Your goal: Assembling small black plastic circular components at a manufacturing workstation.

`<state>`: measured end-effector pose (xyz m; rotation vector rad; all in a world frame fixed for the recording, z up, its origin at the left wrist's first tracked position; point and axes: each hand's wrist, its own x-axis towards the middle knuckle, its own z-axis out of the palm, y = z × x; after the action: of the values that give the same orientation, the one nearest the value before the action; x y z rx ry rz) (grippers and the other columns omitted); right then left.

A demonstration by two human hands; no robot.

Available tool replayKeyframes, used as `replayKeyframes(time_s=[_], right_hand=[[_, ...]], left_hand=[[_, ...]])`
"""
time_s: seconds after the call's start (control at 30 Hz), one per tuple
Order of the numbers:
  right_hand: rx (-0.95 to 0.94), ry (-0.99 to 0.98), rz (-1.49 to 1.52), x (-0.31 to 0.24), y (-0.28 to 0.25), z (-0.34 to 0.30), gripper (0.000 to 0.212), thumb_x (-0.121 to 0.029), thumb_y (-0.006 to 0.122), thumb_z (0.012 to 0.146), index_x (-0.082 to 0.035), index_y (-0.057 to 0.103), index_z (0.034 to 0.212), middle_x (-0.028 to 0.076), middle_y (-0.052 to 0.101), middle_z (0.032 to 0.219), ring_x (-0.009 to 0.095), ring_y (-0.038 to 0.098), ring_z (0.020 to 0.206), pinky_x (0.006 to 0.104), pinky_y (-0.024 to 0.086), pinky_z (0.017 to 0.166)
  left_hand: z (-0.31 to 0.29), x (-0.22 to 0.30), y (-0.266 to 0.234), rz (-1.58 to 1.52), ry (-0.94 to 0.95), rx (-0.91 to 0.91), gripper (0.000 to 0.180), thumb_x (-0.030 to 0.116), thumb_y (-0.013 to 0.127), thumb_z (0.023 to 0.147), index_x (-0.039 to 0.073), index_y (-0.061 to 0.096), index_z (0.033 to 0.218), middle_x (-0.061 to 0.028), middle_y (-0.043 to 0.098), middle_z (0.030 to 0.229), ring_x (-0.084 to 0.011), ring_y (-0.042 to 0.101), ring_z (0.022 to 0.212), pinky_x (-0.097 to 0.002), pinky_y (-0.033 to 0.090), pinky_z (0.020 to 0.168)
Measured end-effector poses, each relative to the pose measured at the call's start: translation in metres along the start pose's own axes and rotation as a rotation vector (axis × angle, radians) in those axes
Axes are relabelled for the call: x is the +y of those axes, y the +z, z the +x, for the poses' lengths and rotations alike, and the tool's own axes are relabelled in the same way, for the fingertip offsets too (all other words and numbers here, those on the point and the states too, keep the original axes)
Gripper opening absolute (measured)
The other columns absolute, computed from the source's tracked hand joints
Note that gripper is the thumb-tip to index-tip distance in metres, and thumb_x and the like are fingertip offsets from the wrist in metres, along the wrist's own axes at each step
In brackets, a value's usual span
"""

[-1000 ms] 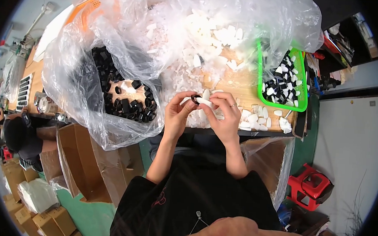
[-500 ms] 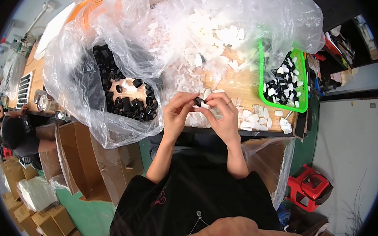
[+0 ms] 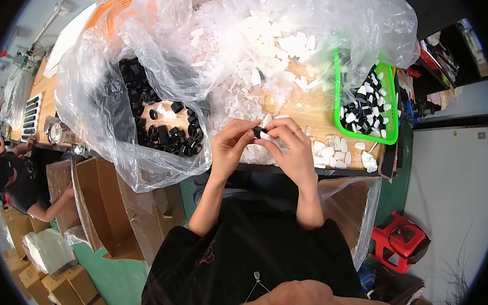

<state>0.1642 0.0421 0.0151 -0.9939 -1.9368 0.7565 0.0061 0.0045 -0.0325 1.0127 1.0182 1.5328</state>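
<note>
In the head view, holds both hands close together over the near part of the tabletop (image 3: 300,108). With the left hand (image 3: 232,146), pinches the black piece (image 3: 257,131) narrowly between thumb and fingers (image 3: 244,125); with the right hand (image 3: 291,150), grips the white piece (image 3: 265,136) in an equally narrow pinch, right against the black one. Cannot tell whether fully seated in it or only touching, behind so much covering skin. Looks, at a guess, like one pair in the middle of being fitted.

To the right, shows many black-and-white pieces (image 3: 369,110) heaped in the green basket (image 3: 361,136). Probably counts as the finished share, though too jumbled to check one by one. To the left, shows black rings (image 3: 166,139) lying loose in the mouth of the clear bag (image 3: 85,98), without white parts as far as visible. Beside the right hand, shows loose white pieces (image 3: 328,153) spread along the near edge, and farther back a white pile (image 3: 295,44), partly lost in glare. Judging by so much loose stock, leaves plenty undone, with only part of the work already in the basket. Cannot count either side exactly.
</note>
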Motion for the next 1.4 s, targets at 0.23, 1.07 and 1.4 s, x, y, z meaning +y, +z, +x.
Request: replayKeyframes(time_s=[0.23, 1.07, 1.4], right_hand=[[-0.023, 0.025, 0.049, 0.005, 0.008, -0.004, 0.027, -0.009, 0.083, 0.076, -0.002, 0.060, 0.087, 0.006, 0.066, 0.098, 0.019, 0.065, 0.078, 0.0292, 0.052, 0.069], [0.100, 0.291, 0.651, 0.023, 0.014, -0.021, 0.028, 0.007, 0.077, 0.079, 0.001, 0.063, 0.103, 0.007, 0.068, 0.100, 0.012, 0.065, 0.090, 0.0246, 0.052, 0.081], [0.082, 0.336, 0.739, 0.027, 0.012, -0.018, 0.016, 0.006, 0.074, 0.083, 0.004, 0.066, 0.096, 0.007, 0.066, 0.098, 0.012, 0.062, 0.087, 0.0238, 0.049, 0.076]], left_hand=[[0.000, -0.001, 0.001, 0.048, 0.017, 0.009, 0.021, -0.005, 0.059, 0.094, -0.003, 0.069, 0.113, -0.0082, 0.062, 0.101, -0.0139, 0.064, 0.091, -0.0263, 0.056, 0.080], [-0.005, -0.006, 0.001, -0.185, -0.001, -0.037, 0.008, -0.001, 0.059, 0.096, -0.001, 0.053, 0.091, -0.0172, 0.063, 0.110, -0.0201, 0.063, 0.100, -0.0345, 0.055, 0.089], [-0.002, -0.014, -0.007, -0.345, -0.178, -0.035, 0.009, 0.006, 0.061, 0.095, -0.001, 0.055, 0.095, -0.0174, 0.064, 0.109, -0.0199, 0.065, 0.096, -0.0358, 0.057, 0.087]])
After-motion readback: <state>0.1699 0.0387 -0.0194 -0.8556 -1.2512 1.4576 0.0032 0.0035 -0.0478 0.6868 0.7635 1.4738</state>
